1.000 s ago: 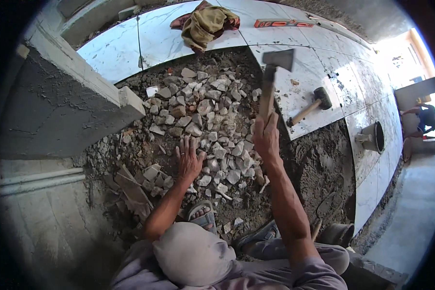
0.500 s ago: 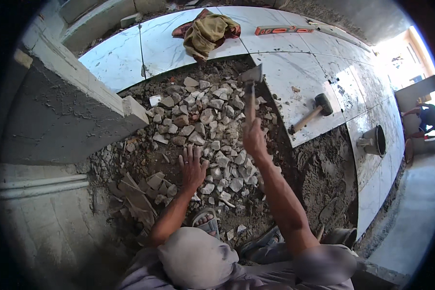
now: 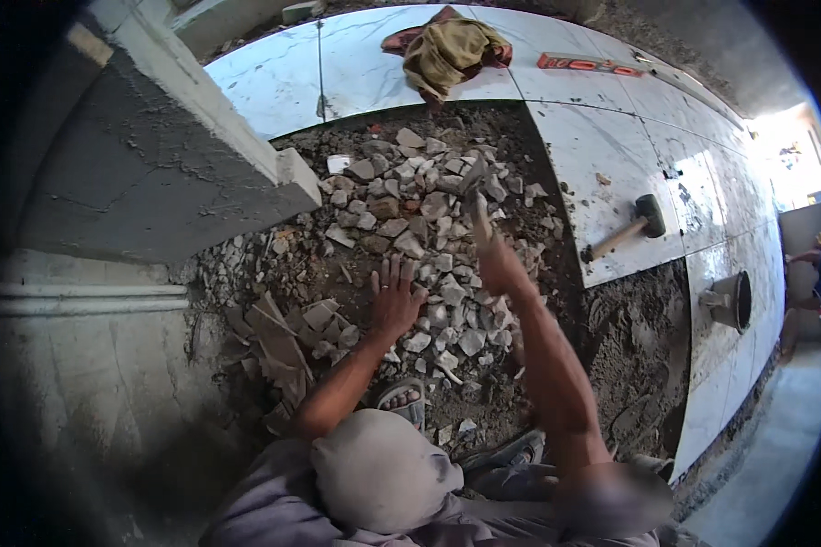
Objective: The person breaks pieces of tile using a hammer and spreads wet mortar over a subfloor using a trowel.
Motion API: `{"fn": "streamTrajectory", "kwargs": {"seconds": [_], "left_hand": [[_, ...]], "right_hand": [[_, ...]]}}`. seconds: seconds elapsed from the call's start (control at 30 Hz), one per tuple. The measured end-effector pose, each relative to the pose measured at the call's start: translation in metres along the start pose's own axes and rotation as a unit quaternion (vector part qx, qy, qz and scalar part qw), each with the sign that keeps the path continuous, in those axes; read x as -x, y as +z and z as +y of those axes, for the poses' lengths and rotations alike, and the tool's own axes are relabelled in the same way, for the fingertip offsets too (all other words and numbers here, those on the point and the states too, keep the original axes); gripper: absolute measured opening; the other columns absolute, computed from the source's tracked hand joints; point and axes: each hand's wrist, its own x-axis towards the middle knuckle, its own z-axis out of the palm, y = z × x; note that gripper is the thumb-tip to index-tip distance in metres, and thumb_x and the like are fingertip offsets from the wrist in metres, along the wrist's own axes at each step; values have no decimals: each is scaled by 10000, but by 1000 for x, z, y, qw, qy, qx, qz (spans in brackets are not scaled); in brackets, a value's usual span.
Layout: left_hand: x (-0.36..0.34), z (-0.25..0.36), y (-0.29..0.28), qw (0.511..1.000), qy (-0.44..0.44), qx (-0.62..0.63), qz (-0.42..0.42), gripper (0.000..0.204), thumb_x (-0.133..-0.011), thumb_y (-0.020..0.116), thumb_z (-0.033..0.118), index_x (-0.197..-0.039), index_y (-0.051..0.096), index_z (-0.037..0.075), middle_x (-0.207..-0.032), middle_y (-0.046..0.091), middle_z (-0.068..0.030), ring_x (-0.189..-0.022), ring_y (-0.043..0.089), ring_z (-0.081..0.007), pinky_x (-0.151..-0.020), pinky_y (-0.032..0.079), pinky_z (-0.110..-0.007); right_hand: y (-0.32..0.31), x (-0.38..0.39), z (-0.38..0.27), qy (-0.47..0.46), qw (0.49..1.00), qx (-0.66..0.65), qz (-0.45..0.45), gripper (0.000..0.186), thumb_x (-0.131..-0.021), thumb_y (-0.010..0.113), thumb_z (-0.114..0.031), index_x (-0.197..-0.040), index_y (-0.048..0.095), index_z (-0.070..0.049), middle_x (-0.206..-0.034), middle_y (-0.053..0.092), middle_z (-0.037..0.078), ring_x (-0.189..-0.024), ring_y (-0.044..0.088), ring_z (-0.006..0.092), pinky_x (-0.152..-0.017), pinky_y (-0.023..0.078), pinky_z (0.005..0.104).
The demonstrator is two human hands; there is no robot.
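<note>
Hammer [image 3: 480,215], one, gripped by curled fingers of right hand [image 3: 504,271]; head lowered since earlier frame, now at stones [image 3: 452,292] beyond them. Left hand [image 3: 396,303]: fingers spread. One mallet [image 3: 649,217], rightward.

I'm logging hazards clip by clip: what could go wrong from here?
The bare left hand is down by the broken stones, not far from the hammer held in the right hand; a stray blow could hurt it. Chips might hit the toes showing in the open sandal. A wide swing could crack the nearby white tile.
</note>
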Motion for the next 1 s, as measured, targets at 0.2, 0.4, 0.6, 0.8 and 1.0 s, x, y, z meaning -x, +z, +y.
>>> {"fn": "streamTrajectory", "kwargs": {"seconds": [0.2,0.4,0.6,0.8,1.0], "left_hand": [[10,-10,-9,996,3,79,32,680,-940,449,384,-1460,136,77,-1483,183,-222,-1372,139,-427,-1086,84,-589],[14,-19,0,940,-104,289,151,655,-927,501,319,-1427,211,12,-1451,256,-231,-1343,260,-366,-1093,198,-481],[81,-79,-37,857,-261,390,214,676,-948,388,451,-1438,174,37,-1467,209,-205,-1347,241,-353,-1079,251,-474],[102,-67,-57,891,-223,344,194,494,-979,397,210,-1387,253,-27,-1412,274,-262,-1282,328,-406,-1017,336,-450],[134,-58,-29,951,-174,219,135,527,-948,464,214,-1381,270,-15,-1406,268,-275,-1293,292,-435,-1045,282,-488]], "right_hand": [[23,54,-84,-137,970,-135,146,303,-926,491,-186,-1118,378,20,-738,590,291,-696,605,466,-552,454,490],[57,-11,-55,-254,920,263,-141,303,-840,568,-149,-1077,444,-6,-830,591,303,-762,606,442,-687,513,468],[57,71,-48,-176,984,12,2,347,-897,509,-207,-1114,336,1,-805,591,329,-789,577,513,-625,451,548],[33,71,-45,-149,983,83,-63,335,-923,442,-298,-1057,465,8,-818,600,234,-689,616,334,-617,477,429],[78,101,7,-175,980,79,48,347,-929,439,-299,-1081,448,13,-761,565,255,-708,584,442,-637,454,499]]}}
